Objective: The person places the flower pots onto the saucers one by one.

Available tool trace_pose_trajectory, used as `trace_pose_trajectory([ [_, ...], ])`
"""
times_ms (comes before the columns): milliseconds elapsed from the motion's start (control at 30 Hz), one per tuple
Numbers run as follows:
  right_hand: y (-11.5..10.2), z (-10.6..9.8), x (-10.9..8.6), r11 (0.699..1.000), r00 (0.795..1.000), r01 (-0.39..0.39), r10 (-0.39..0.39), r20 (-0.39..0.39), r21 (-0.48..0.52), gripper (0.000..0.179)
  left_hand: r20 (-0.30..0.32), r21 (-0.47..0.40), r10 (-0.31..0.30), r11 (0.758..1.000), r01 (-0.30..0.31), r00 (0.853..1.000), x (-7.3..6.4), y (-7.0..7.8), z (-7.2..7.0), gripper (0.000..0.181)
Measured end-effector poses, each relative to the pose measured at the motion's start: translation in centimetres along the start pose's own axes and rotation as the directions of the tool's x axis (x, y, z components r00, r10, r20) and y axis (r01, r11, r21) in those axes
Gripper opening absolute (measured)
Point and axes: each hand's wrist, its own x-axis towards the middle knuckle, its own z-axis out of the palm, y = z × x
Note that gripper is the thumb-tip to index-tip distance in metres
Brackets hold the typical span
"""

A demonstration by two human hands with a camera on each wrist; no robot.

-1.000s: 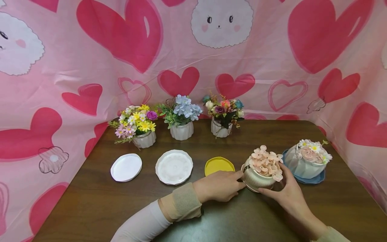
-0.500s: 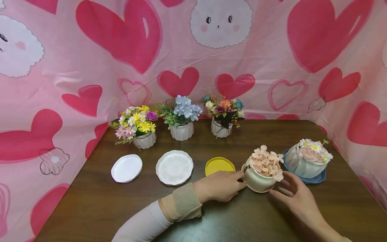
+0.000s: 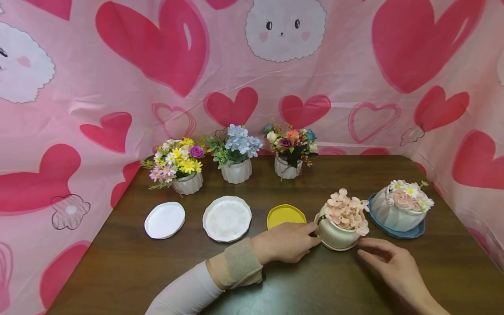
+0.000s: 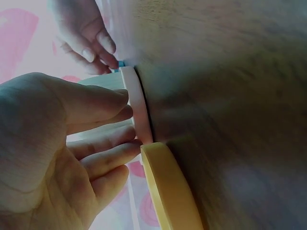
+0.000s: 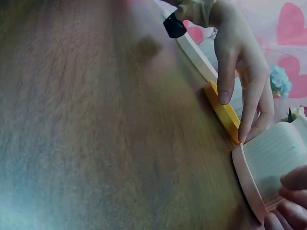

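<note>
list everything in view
Yellow-flower pot: 1, white, back left
Blue-flower pot: 1, white, back middle
Mixed-flower pot: 1, white, back row right
Small plate: 1, white, left
Large plate: 1, white, beside small plate
Yellow plate: 1, yellow, beside large plate
Peach-flower pot: 1, cream, on pink saucer
Pink saucer: 1, pink, beside yellow plate
Daisy pot: 1, white, on blue saucer
Blue saucer: 1, blue, far right
Table: 1, brown, foreground
Backdrop: 1, pink, behind table
Left hand: 1, beige cuff, touching pink saucer
Right hand: 1, bare, near pink saucer
</note>
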Motion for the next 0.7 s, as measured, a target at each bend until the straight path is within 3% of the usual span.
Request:
trace_pose_trajectory([
  [133,-0.01,0.33,-0.07,0.982,0.985,0.166,-0.170,-0.039,-0.085,0.019,-0.001,0.000,-0.001,1.000,0.001,1.000,0.04,0.00,0.00,0.031],
  [267,-0.05,0.61,-0.10,0.952,0.961,0.250,-0.266,-0.070,-0.179,0.023,0.000,-0.007,-0.001,1.000,0.001,1.000,0.12,-0.02,0.11,0.031],
  [700,0.42,0.92,0.40,0.874,0.921,0.370,-0.389,0.001,-0.315,0.030,0.015,-0.018,-0.001,1.000,0.001,1.000,0.10,-0.17,-0.01,0.036],
])
